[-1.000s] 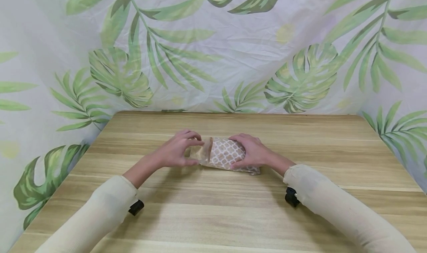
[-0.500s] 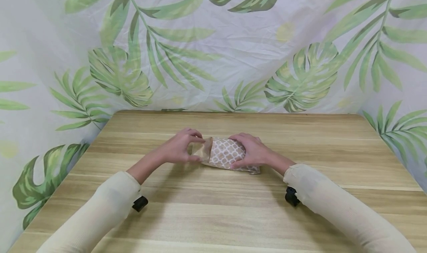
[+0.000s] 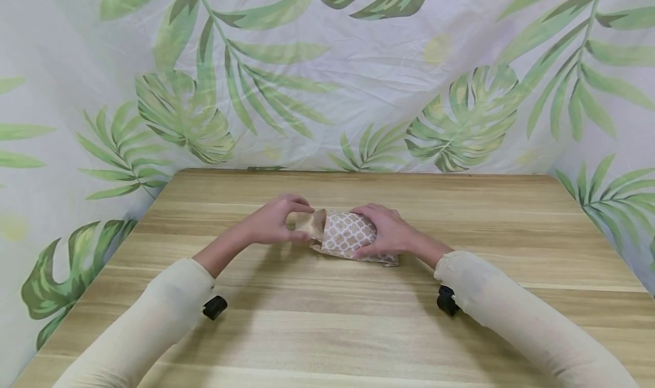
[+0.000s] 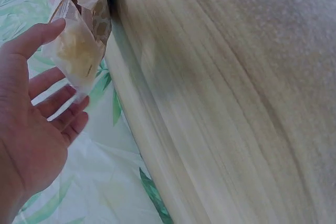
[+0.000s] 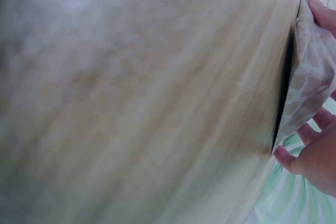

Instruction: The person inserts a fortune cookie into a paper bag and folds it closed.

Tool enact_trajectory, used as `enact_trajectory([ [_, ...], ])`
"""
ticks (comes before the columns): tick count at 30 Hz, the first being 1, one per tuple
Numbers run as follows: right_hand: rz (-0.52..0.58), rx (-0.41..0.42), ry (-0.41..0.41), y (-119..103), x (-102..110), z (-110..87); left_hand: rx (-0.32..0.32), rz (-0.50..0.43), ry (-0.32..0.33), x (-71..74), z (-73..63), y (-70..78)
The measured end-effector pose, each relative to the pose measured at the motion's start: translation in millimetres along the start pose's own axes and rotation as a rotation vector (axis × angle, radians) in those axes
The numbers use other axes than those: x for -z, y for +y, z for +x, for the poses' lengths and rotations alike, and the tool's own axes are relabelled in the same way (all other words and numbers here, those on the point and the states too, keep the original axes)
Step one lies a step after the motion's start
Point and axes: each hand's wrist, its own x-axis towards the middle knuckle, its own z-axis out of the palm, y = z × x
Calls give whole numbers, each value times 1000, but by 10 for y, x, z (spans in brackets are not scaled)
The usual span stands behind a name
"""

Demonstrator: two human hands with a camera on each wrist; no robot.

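A tan paper bag (image 3: 345, 232) with a white lattice pattern lies on its side on the table, its mouth facing left. Out of that mouth sticks a clear plastic packet (image 4: 80, 51) with pale yellow contents; its inner end is hidden in the bag. My left hand (image 3: 273, 220) holds the packet between thumb and fingers, the thumb on its near side in the left wrist view. My right hand (image 3: 389, 230) grips the bag's body from the right, thumb at the front and fingers over the far side.
The wood-grain table (image 3: 327, 331) reaches back to a hanging leaf-print cloth (image 3: 317, 109). Below each pale sleeve sits a black wrist camera, one at the left forearm (image 3: 215, 307) and one at the right.
My left hand has shifted slightly to the right and away from me, and the packet's outer end has moved a little toward the bag. The right hand and bag stay nearly still.
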Motion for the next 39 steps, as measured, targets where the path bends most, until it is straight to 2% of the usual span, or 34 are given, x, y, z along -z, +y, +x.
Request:
enact_trajectory([
  [6, -5, -7, -1, -9, 8, -3, -79, 15, 44, -5, 22, 29],
  [9, 0, -7, -1, -11, 7, -5, -95, 13, 54, -17, 39, 38],
  [17, -2, 5, 0, -10, 1, -4, -69, 29, 22, -25, 33, 31],
  [25, 2, 14, 5, -5, 4, 1, -88, 42, 42, -64, 44, 17],
  [32, -18, 17, -3, -8, -1, 7, -76, 39, 39, -126, 90, 41],
  [39, -24, 22, 2, -3, 1, 3, -40, 33, 47, -53, 102, 67],
])
